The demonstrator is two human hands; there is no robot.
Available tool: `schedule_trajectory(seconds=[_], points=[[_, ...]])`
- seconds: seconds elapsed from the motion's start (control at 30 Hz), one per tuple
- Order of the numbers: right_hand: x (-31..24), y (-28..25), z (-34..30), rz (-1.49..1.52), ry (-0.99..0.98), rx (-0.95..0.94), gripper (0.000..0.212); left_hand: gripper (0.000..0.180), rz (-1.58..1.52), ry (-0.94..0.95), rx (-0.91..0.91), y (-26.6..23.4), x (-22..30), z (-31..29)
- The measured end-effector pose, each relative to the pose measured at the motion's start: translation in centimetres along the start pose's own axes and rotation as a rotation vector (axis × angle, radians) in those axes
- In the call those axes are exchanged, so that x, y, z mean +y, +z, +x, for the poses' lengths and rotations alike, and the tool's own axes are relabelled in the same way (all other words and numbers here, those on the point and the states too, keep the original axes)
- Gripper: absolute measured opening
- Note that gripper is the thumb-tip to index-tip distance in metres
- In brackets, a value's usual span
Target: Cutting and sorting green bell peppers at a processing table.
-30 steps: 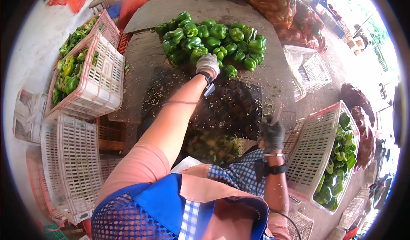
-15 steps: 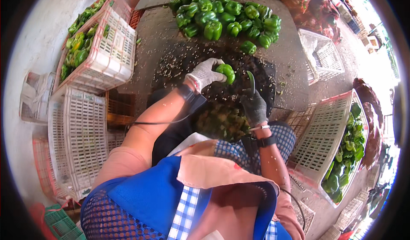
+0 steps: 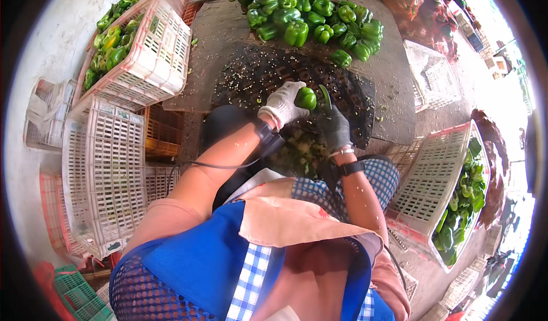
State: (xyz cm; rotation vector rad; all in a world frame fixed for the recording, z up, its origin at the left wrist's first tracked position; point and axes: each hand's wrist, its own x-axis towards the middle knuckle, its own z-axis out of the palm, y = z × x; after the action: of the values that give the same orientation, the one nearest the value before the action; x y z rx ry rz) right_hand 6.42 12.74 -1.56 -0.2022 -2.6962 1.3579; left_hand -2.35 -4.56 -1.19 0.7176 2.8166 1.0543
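A green bell pepper (image 3: 306,98) is gripped by my left hand (image 3: 286,103), which wears a pale knit glove. Close on its right, my right hand (image 3: 333,128), in a dark grey glove, is closed round a knife (image 3: 326,95) with a narrow curved blade. The blade points up and away from me, beside the pepper; whether it touches cannot be told. Beneath both hands lies a dark mat (image 3: 245,75) strewn with pale seeds. Beyond it, a heap of whole green bell peppers (image 3: 296,33) rests on the board (image 3: 214,27). Green scraps (image 3: 297,152) lie below my hands.
On the left stands a white crate (image 3: 154,58) of peppers, with an upright white crate (image 3: 105,172) nearer me. At right, a tilted crate (image 3: 425,189) holds green peppers. Another white crate (image 3: 436,75) stands farther right. Red net sacks (image 3: 434,21) are at the far right.
The pepper and the knife have come closer together. My right hand has moved slightly left and up, and my left hand has turned with the pepper. The whole view has shifted a little.
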Motion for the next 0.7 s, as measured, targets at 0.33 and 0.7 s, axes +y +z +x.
schedule_trajectory(seconds=[0.33, 0.7], points=[[-0.4, 0.3, -1.3, -0.494, 0.027, -0.052, 0.024, 0.065, 0.097, -0.051, -0.130, 0.0, 1.2, 2.8], [-1.0, -0.9, -0.8, -0.396, 0.089, -0.114, 0.019, 0.060, 0.142, 0.100, -0.214, 0.3, 2.8, 3.9]])
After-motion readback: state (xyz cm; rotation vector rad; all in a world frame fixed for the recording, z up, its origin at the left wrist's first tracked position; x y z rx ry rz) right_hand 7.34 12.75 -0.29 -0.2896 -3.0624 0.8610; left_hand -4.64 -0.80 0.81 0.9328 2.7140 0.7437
